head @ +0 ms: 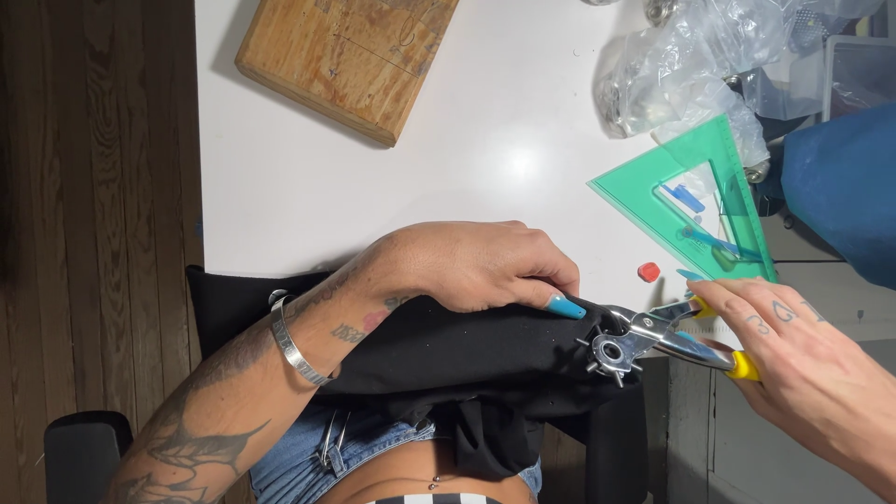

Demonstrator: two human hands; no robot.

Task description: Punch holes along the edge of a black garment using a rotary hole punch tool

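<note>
White table top [448, 159] is filling the upper middle of the head view, with dark wooden floor [93, 187] showing to the left of it and a grey surface below its right edge. Taking the table as landmark: a thick wooden block [350, 56] is lying at its far edge, a green transparent set square [695, 191] is resting at its right side partly over crumpled clear plastic bags [691, 75], and a small red piece [648, 272] is lying near the front right corner.

At the front edge of the table, black fabric [467, 359] is hanging down over the person's lap. It is looking soft, light and floppy, so I judge it needs to be pressed flat near the working spot. The left hand [467, 266] is lying flat on it, fingers spread, pinning it rather than gripping.

The right hand [803, 364] is closing around the yellow-tipped handles of a metal revolving punch plier [644, 338], whose head is biting the edge of the fabric. This tool is seeming stiff and rather heavy; the handles are the right place to hold.
</note>
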